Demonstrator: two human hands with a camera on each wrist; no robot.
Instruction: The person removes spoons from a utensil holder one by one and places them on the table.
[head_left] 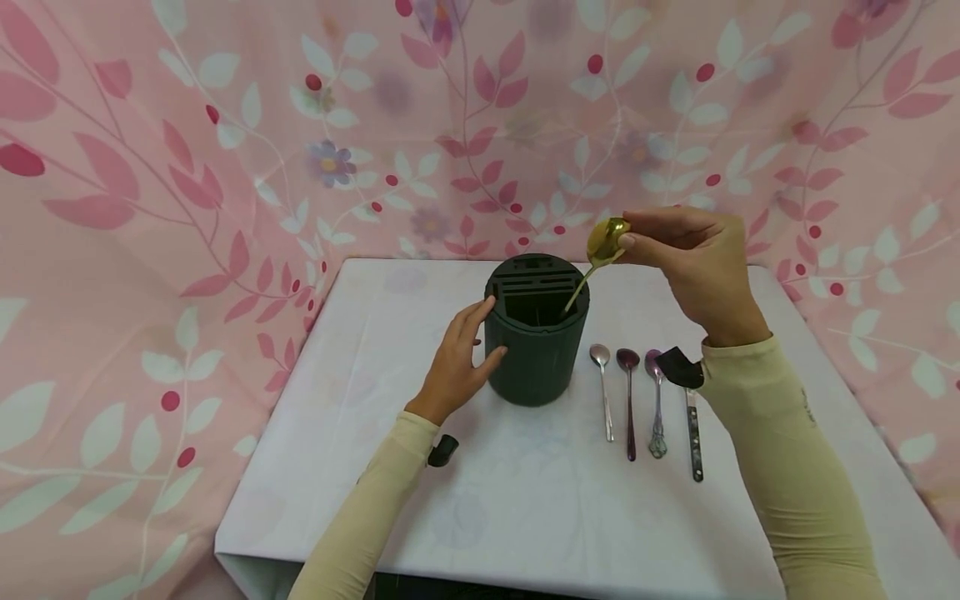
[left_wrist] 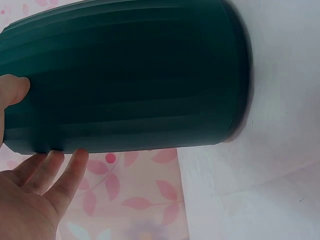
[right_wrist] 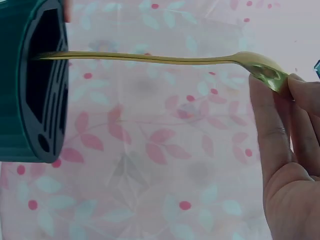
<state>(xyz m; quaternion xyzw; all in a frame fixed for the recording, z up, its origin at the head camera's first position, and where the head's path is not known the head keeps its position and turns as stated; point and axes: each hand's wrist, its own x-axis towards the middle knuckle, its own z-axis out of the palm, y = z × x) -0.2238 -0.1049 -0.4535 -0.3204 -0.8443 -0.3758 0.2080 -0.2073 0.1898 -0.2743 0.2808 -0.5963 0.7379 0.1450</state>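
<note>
A dark green utensil holder (head_left: 531,362) with a slotted top stands upright on the white-covered table. My left hand (head_left: 456,362) rests against its left side, fingers fairly straight and thumb on the front; the left wrist view shows fingertips at the wall. In my right hand (head_left: 693,258), thumb and fingers pinch a gold spoon (right_wrist: 150,58) by its bowl, above and right of the holder. The spoon slants bowl-up, its handle end inside the large opening and hidden there.
Right of the holder lie a silver spoon (head_left: 601,358), a dark reddish spoon (head_left: 629,400), a purple spoon with an ornate handle (head_left: 657,417) and a utensil with a dark patterned handle (head_left: 694,442), its upper end hidden. A pink floral cloth (head_left: 465,125) hangs behind the table.
</note>
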